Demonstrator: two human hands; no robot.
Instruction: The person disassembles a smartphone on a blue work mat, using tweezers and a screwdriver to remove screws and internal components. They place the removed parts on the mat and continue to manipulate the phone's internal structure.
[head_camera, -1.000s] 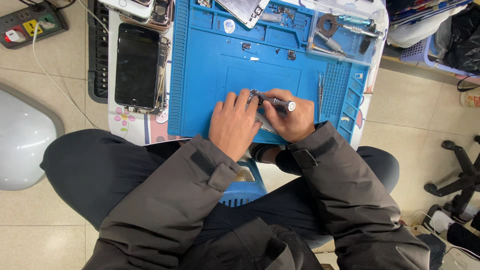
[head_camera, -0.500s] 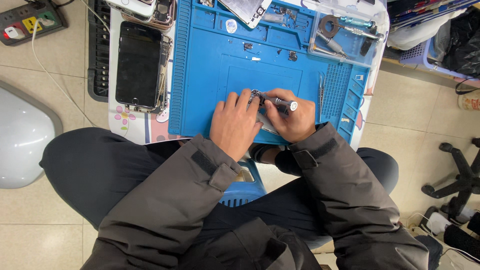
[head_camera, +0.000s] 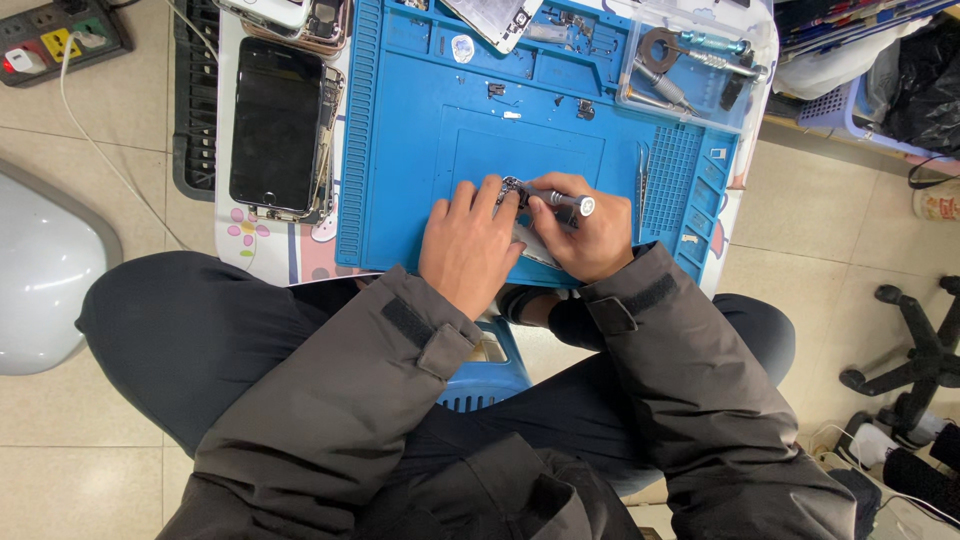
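1. Hardly anything is shifting since earlier: both hands are staying put on the blue mat (head_camera: 400, 150)
2. Head view: left hand (head_camera: 470, 245) is pressing flat, steadying a small part (head_camera: 512, 190) at 12 o'clock; right hand (head_camera: 585, 235) is gripping a screwdriver (head_camera: 555, 197), tip on it

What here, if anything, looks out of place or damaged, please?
The phone left of the blue mat lies opened, its screen lifted askew off the body. Loose small parts are scattered on the mat.
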